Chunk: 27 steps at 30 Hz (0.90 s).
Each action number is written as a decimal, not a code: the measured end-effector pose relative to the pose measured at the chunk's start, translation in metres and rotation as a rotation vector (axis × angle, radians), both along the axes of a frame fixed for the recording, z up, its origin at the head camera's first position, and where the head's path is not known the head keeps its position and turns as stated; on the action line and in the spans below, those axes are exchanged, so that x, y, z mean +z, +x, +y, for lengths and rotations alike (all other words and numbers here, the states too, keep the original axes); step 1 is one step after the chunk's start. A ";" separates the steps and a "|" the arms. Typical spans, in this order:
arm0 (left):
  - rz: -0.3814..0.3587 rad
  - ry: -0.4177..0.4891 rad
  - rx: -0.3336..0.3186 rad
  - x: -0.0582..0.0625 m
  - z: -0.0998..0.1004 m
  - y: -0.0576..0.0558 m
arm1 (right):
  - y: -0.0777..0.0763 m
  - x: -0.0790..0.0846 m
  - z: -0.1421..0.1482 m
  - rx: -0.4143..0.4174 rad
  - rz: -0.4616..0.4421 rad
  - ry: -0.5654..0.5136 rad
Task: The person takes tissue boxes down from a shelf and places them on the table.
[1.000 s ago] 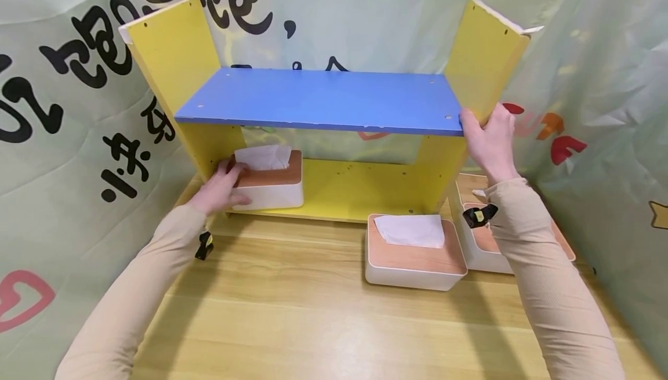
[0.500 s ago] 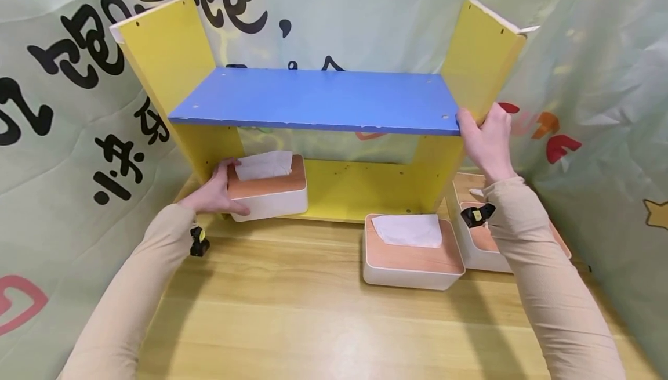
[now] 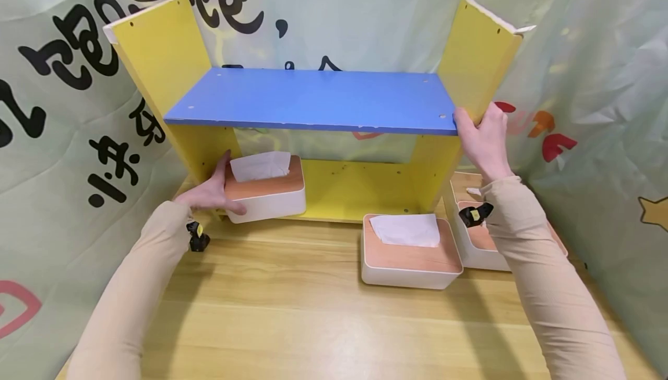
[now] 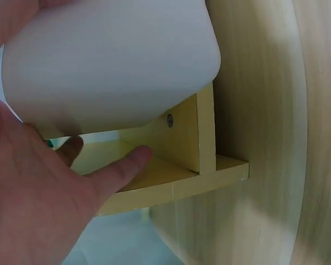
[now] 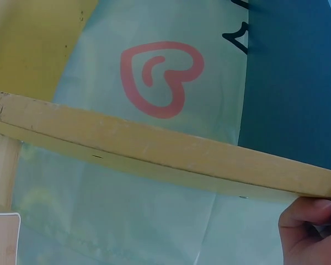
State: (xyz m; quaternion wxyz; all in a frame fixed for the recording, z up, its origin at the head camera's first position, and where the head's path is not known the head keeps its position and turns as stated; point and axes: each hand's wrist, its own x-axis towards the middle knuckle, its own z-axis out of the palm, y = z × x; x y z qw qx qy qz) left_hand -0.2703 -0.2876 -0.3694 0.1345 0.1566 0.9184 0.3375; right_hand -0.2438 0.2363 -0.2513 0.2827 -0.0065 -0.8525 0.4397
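Observation:
A small two-tier shelf unit (image 3: 313,101) has yellow sides, a blue middle board and a yellow bottom board. On its lower left sits a white tissue box (image 3: 267,207) with a wood-look lid and a tissue sticking out, turned slightly with its front over the edge. My left hand (image 3: 211,193) holds the box's left end, thumb at the front. In the left wrist view, some fingers (image 4: 118,174) stand apart from the box, near the side panel. My right hand (image 3: 485,141) grips the front edge of the right yellow panel, by the blue board's corner.
A second tissue box (image 3: 409,258) stands on the wooden surface (image 3: 292,316) before the shelf's right end. Behind it, partly hidden by my right forearm, are more such boxes (image 3: 482,257). A printed cloth backdrop (image 3: 365,14) surrounds the shelf on three sides.
My left hand has drawn the tissue box forward and turned it a little, so it overhangs the shelf's front edge. My right hand keeps its grip on the shelf. The view has shifted slightly.

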 end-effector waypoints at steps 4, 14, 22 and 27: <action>-0.009 0.010 0.004 0.001 0.001 -0.001 | 0.000 0.000 0.000 -0.002 0.006 0.001; 0.088 0.053 0.035 -0.006 0.005 0.000 | 0.000 0.001 0.000 0.003 0.012 -0.005; 0.046 0.029 0.049 -0.007 0.005 0.004 | -0.001 0.002 0.000 0.002 0.010 -0.013; 0.006 0.015 0.040 -0.006 0.004 0.003 | 0.000 0.001 0.000 0.002 -0.002 -0.022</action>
